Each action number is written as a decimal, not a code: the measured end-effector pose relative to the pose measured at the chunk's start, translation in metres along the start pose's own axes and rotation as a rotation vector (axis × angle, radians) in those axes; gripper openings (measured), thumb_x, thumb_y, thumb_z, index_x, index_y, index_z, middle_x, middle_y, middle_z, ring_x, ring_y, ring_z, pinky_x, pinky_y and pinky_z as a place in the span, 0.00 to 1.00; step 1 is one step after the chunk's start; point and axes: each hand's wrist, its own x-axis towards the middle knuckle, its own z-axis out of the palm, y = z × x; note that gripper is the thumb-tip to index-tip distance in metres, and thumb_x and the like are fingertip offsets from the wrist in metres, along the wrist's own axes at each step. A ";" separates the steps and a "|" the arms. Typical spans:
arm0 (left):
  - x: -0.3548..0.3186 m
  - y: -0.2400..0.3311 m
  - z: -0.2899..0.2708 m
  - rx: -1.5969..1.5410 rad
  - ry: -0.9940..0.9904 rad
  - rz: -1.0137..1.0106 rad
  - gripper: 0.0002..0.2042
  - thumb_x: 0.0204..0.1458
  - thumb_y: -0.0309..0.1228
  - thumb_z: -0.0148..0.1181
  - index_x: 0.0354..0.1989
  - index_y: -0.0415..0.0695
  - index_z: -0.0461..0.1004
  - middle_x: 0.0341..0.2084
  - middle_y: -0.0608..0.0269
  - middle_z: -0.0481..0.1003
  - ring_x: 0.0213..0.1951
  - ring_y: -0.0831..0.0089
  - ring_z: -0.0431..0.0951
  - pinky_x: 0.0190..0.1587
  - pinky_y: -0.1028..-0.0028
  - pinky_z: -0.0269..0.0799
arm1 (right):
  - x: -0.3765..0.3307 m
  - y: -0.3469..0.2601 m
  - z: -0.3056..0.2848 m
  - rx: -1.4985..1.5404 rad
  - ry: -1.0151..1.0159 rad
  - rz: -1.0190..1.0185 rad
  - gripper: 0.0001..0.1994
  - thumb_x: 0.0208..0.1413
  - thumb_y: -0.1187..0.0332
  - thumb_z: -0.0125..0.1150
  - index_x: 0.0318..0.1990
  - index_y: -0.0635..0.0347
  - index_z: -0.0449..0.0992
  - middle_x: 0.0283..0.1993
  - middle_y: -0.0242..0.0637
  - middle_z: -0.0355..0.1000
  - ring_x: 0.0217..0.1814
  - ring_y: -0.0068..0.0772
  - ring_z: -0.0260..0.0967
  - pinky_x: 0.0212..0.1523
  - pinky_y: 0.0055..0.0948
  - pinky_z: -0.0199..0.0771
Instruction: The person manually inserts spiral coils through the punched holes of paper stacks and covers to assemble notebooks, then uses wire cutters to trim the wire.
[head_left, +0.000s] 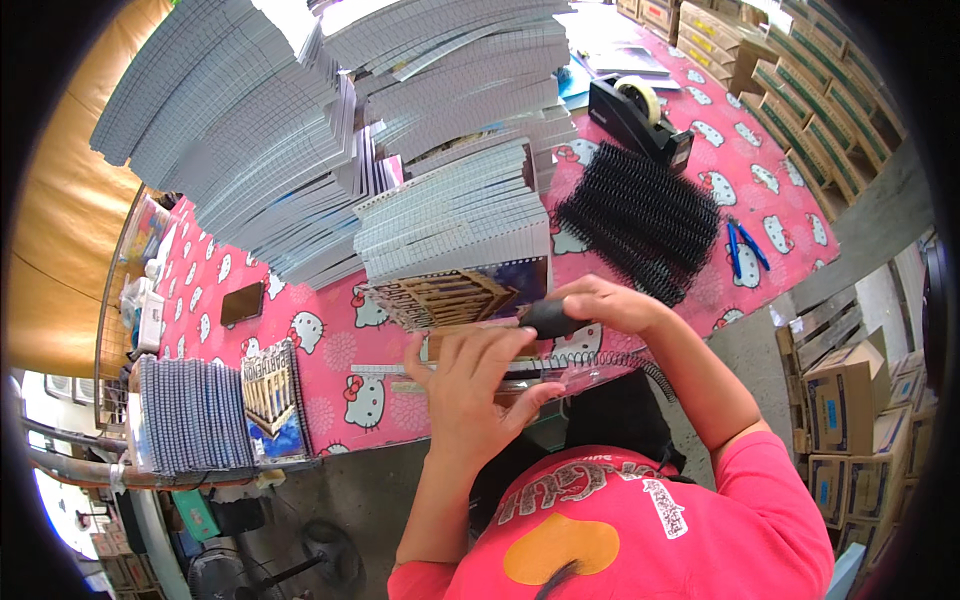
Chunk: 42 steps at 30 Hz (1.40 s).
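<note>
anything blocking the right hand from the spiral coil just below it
Nothing visible stands between the right hand and the spiral coil: only patterned pink tablecloth shows in the gap. The dark rounded object touching that hand is off to the side, toward the left hand.

the bench [325, 378], under a pink cover printed with white cartoon cats, carries tall paper stacks [230, 120] beyond the left hand [470, 372]. a dark phone [242, 305] and bound books [192, 415] lie to that hand's left. beyond the right hand [605, 303] lie black coils [640, 220] and a black tape dispenser [636, 125]; a blue-handled tool [738, 255] lies to its right.
</note>
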 end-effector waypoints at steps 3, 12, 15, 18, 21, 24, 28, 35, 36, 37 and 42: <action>-0.011 -0.016 0.000 0.002 0.021 -0.129 0.16 0.32 0.44 0.72 0.27 0.52 0.74 0.26 0.74 0.72 0.39 0.70 0.72 0.54 0.50 0.45 | 0.003 -0.016 0.015 0.190 -0.096 -0.417 0.36 0.49 0.38 0.54 0.43 0.72 0.77 0.48 0.50 0.73 0.51 0.40 0.70 0.54 0.35 0.65; -0.013 -0.022 -0.004 0.061 0.014 -0.085 0.16 0.28 0.41 0.74 0.22 0.49 0.74 0.24 0.71 0.73 0.36 0.71 0.72 0.57 0.54 0.44 | 0.004 -0.047 0.014 -0.233 -0.098 -0.343 0.26 0.46 0.50 0.64 0.38 0.70 0.78 0.41 0.50 0.75 0.50 0.42 0.72 0.50 0.34 0.69; -0.014 -0.024 -0.006 0.079 0.017 -0.101 0.17 0.28 0.42 0.74 0.24 0.50 0.74 0.24 0.72 0.73 0.37 0.71 0.72 0.57 0.51 0.44 | 0.008 -0.054 0.013 -0.355 0.010 -0.061 0.26 0.47 0.49 0.64 0.35 0.70 0.79 0.37 0.49 0.75 0.54 0.44 0.70 0.52 0.35 0.67; -0.017 -0.033 -0.012 0.115 0.032 -0.113 0.17 0.29 0.43 0.73 0.27 0.51 0.75 0.25 0.74 0.73 0.39 0.70 0.72 0.55 0.46 0.45 | 0.012 -0.053 0.015 -0.146 -0.114 -0.370 0.26 0.46 0.48 0.64 0.35 0.69 0.79 0.32 0.47 0.75 0.54 0.46 0.69 0.50 0.38 0.68; -0.018 -0.036 -0.015 0.092 0.015 -0.129 0.19 0.29 0.42 0.73 0.31 0.51 0.76 0.26 0.75 0.74 0.38 0.71 0.73 0.57 0.45 0.43 | 0.021 -0.053 0.013 -0.342 -0.104 -0.090 0.25 0.49 0.50 0.62 0.38 0.68 0.79 0.36 0.44 0.76 0.47 0.37 0.71 0.46 0.32 0.69; -0.019 -0.033 -0.017 -0.002 0.037 -0.201 0.22 0.29 0.41 0.74 0.36 0.51 0.76 0.27 0.74 0.74 0.36 0.72 0.73 0.60 0.47 0.40 | 0.020 -0.050 0.014 0.093 -0.181 -0.358 0.24 0.51 0.50 0.61 0.42 0.66 0.79 0.49 0.47 0.73 0.49 0.30 0.67 0.49 0.28 0.65; -0.017 -0.032 -0.022 0.032 0.070 -0.167 0.26 0.29 0.39 0.75 0.42 0.50 0.75 0.26 0.72 0.74 0.33 0.74 0.73 0.64 0.51 0.35 | 0.033 -0.051 0.015 -0.257 -0.158 -0.190 0.28 0.50 0.49 0.61 0.43 0.71 0.77 0.55 0.53 0.69 0.58 0.41 0.65 0.57 0.35 0.62; -0.027 -0.043 -0.024 0.042 0.116 -0.181 0.29 0.29 0.38 0.75 0.46 0.51 0.74 0.26 0.72 0.74 0.35 0.75 0.74 0.64 0.49 0.32 | 0.040 -0.050 0.025 -0.253 -0.131 -0.109 0.28 0.48 0.47 0.63 0.42 0.67 0.78 0.54 0.55 0.69 0.63 0.46 0.61 0.62 0.37 0.56; -0.028 -0.046 -0.025 0.054 0.098 -0.204 0.29 0.30 0.40 0.74 0.46 0.51 0.74 0.31 0.71 0.74 0.38 0.73 0.73 0.64 0.48 0.33 | 0.036 -0.058 0.026 -0.197 -0.128 -0.156 0.27 0.49 0.48 0.63 0.42 0.67 0.78 0.54 0.54 0.70 0.63 0.45 0.61 0.62 0.37 0.56; -0.032 -0.050 -0.027 0.065 0.079 -0.227 0.30 0.31 0.42 0.74 0.47 0.50 0.73 0.36 0.69 0.74 0.41 0.71 0.72 0.63 0.46 0.34 | 0.038 -0.057 0.028 -0.063 -0.210 -0.298 0.26 0.50 0.49 0.63 0.42 0.67 0.78 0.53 0.52 0.70 0.61 0.44 0.63 0.61 0.37 0.58; -0.041 -0.063 -0.021 -0.067 0.448 -0.240 0.42 0.27 0.40 0.77 0.57 0.47 0.64 0.51 0.60 0.68 0.56 0.64 0.64 0.64 0.54 0.41 | 0.057 -0.054 0.023 -0.426 -0.117 0.031 0.26 0.52 0.49 0.60 0.43 0.67 0.78 0.51 0.48 0.72 0.58 0.37 0.65 0.58 0.33 0.61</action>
